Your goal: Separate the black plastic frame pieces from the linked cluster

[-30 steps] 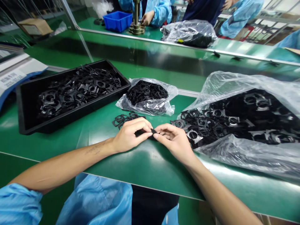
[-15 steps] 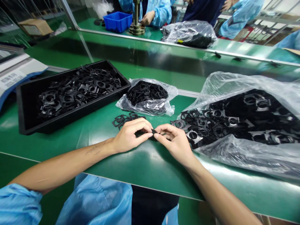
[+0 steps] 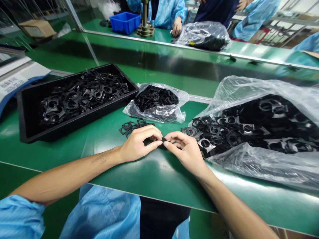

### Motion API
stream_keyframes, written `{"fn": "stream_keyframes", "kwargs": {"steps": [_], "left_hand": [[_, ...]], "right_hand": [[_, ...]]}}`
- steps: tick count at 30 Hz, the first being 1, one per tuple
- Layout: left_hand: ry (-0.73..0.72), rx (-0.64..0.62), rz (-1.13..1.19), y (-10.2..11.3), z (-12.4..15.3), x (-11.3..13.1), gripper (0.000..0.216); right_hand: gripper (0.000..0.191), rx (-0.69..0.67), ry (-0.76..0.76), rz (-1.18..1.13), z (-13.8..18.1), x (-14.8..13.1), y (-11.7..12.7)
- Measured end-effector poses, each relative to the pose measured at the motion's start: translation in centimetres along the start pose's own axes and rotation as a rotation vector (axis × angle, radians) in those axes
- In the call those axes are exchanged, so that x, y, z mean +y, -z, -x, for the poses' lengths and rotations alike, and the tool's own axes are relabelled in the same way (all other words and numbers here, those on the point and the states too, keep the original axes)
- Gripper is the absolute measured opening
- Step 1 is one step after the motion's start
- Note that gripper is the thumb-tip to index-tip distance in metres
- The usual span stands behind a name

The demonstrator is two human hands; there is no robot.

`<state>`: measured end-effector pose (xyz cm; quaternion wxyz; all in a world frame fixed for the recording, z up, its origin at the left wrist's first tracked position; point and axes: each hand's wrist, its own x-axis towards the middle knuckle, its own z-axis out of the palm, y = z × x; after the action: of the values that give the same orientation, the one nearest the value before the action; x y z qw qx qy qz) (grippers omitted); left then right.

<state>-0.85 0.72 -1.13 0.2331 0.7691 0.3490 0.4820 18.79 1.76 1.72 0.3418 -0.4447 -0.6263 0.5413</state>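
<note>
My left hand (image 3: 139, 142) and my right hand (image 3: 184, 149) meet fingertip to fingertip over the green table (image 3: 154, 176). Both pinch one small black plastic part (image 3: 163, 139), mostly hidden by the fingers. Just behind my left hand lies a small heap of flat black rings (image 3: 131, 126). To the right of my right hand, a large clear bag (image 3: 261, 159) spills black square frames (image 3: 206, 132) onto the table.
A black tray (image 3: 25, 113) of black parts sits at the left. A small clear bag of black rings (image 3: 157, 103) lies behind my hands. Across the belt, people in blue coats work by a blue bin (image 3: 124, 21), a press stand (image 3: 145, 28) and another bag (image 3: 201, 35).
My hands have stayed where they were, still pinching the part. A co-worker's hand across the belt has moved right, toward the far bag.
</note>
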Motion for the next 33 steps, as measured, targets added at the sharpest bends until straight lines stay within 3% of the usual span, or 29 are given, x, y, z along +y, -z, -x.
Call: {"fn": "stream_keyframes", "kwargs": {"steps": [14, 24, 33], "left_hand": [[0.022, -0.019, 0.013, 0.00, -0.06, 0.02, 0.004], [0.087, -0.118, 0.000, 0.14, -0.05, 0.00, 0.005], [0.075, -0.096, -0.001, 0.09, -0.01, -0.01, 0.006]], "right_hand": [[0.028, -0.015, -0.015, -0.022, -0.11, 0.19, 0.04], [0.015, -0.022, 0.004, 0.027, -0.10, 0.47, 0.11], [0.013, -0.024, 0.013, 0.011, -0.15, 0.53, 0.04]]}}
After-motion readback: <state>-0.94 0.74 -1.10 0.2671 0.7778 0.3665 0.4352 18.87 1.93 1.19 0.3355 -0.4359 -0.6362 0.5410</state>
